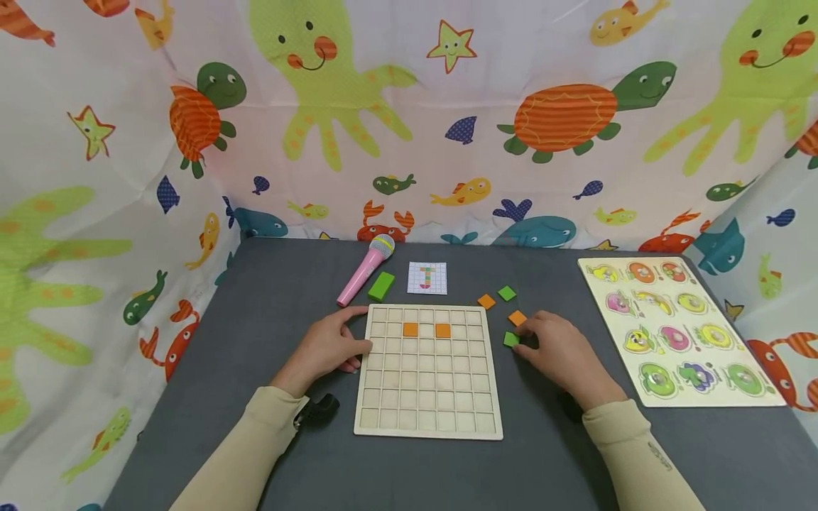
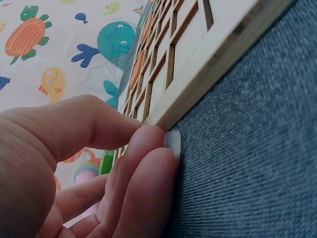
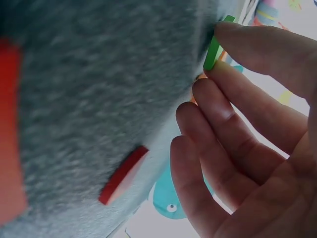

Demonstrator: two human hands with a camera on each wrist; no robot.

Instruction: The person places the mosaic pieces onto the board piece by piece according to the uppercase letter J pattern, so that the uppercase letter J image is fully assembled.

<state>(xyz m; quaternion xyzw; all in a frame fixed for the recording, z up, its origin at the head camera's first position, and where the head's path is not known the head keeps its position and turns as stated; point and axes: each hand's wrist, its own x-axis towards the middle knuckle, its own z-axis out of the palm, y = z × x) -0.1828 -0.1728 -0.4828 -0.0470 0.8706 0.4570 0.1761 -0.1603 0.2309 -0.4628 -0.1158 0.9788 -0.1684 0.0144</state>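
The left hand [image 1: 324,345] grips the grid board [image 1: 427,383] at its left edge, so the right hand [image 1: 562,349], thumb and forefinger clamped on the green tile [image 1: 510,339] beside the board's right edge, would best lift it level (clear of the orange tile [image 1: 516,318] near it)

Table [image 1: 422,472]: beneath all items. Grid [image 1: 427,381]: centre. Two tiles [image 1: 411,330]: in the grid, second row from the back, one cell between them. Microphone [image 1: 361,278]: behind the grid, beyond its left corner. Block [image 1: 381,287]: just right of the microphone. Card [image 1: 415,284]: behind the grid, right of the block. Four loose tiles [image 1: 507,293]: right of the grid's back half. Puzzle [image 1: 661,321]: far right, well apart from the grid. Left hand [image 1: 327,346]: at the grid's left edge, touching. Right hand [image 1: 564,351]: right of the grid, nearest loose tile [image 1: 510,339] between thumb and forefinger. Cloth [image 1: 473,85]: behind the table and at both sides.
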